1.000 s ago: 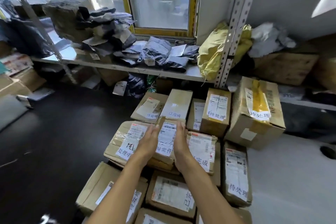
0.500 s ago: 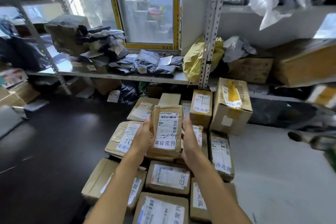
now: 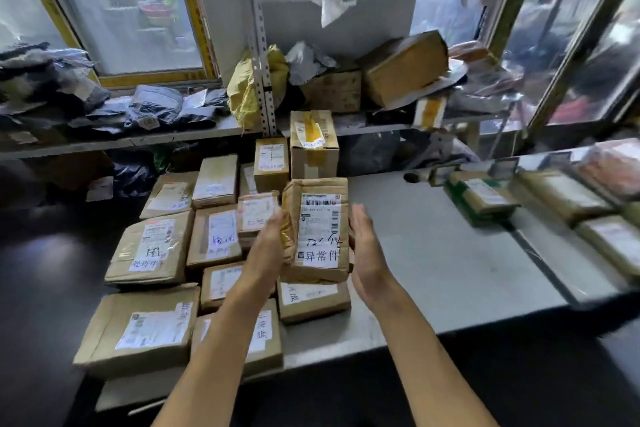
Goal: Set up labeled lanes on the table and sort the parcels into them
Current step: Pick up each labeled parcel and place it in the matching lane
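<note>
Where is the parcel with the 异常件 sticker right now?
The parcel is held upright between the left hand and right hand, mid-frame, above the stacked boxes at the table's left end.

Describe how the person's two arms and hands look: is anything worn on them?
Both forearms are bare up to the bottom edge of the picture; no sleeve shows. The left hand and the right hand have no gloves. No watch, ring or bracelet is visible on the wrists or fingers.
</note>
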